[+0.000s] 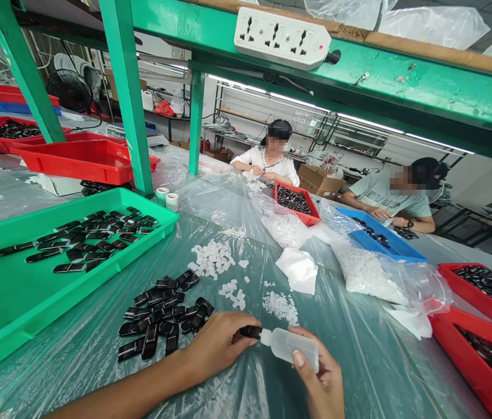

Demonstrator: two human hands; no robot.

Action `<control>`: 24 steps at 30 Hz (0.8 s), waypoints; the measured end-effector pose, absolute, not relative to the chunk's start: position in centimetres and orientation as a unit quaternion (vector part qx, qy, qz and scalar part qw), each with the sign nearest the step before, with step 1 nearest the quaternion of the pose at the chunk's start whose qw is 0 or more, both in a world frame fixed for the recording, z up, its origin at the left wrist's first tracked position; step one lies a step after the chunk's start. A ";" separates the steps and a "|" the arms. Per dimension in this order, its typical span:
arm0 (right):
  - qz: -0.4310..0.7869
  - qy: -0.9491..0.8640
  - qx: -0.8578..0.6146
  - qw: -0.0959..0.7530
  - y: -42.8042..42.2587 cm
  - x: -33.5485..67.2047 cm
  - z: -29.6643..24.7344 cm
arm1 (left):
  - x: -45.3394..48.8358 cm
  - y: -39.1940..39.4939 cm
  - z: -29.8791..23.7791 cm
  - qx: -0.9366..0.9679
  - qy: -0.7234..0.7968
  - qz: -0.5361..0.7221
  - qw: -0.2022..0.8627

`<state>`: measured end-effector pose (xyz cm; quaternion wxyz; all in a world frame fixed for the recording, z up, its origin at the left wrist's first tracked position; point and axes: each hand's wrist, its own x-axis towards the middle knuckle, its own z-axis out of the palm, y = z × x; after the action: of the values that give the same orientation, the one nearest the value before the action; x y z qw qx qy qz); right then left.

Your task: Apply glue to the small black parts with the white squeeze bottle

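My left hand (222,340) pinches a small black plastic piece (250,331) between thumb and fingers. In my right hand (322,372) lies a translucent squeeze bottle (292,347), tilted so that its white nozzle meets the end of the black piece. Whether any liquid comes out is too small to see. Just left of my left hand, a loose pile of similar black pieces (159,311) lies on the plastic-covered table. Beyond both hands are heaps of white bits: larger ones (213,259), a few apart (232,294), and finer ones (281,306).
A green tray (54,311) with black pieces stands on the left. Red trays (468,355) and a blue tray (412,254) line the right. Bags of white bits (368,273) lie ahead. A green frame with a power strip (281,38) crosses above. Two people sit opposite.
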<state>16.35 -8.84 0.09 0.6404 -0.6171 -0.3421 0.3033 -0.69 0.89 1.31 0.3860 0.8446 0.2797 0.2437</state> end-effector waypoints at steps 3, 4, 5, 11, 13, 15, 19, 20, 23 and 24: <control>0.290 -0.339 -0.626 0.639 -8.8 16.3 0.1 | -0.7 1.0 1.3 0.845 0.281 0.241 0.387; 0.283 -0.341 -0.630 0.638 -8.8 16.3 0.2 | -0.7 1.0 1.4 0.845 0.281 0.238 0.389; 0.278 -0.343 -0.634 0.635 -8.8 16.4 0.2 | -0.7 1.0 1.4 0.845 0.279 0.236 0.391; 0.294 -0.353 -0.628 0.628 -8.9 16.4 0.3 | -0.9 0.8 1.5 0.846 0.278 0.231 0.392; 0.296 -0.350 -0.628 0.629 -8.9 16.3 0.4 | -0.9 0.8 1.5 0.845 0.278 0.233 0.393; 0.287 -0.345 -0.638 0.626 -8.9 16.2 0.4 | -0.9 0.9 1.5 0.843 0.279 0.235 0.394; 0.269 -0.350 -0.647 0.622 -8.9 16.3 0.4 | -0.8 0.9 1.5 0.845 0.280 0.235 0.389; 0.269 -0.357 -0.643 0.623 -8.9 16.4 0.4 | -0.8 0.9 1.5 0.846 0.281 0.235 0.387; 0.279 -0.370 -0.628 0.625 -8.9 16.5 0.3 | -0.9 0.8 1.5 0.846 0.283 0.236 0.384; 0.285 -0.370 -0.625 0.625 -8.9 16.5 0.3 | -0.9 0.8 1.5 0.846 0.284 0.237 0.384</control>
<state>16.48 -8.94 0.27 0.6253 -0.6254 -0.3699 0.2846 -0.86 0.81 1.54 0.3836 0.8463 0.2839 0.2367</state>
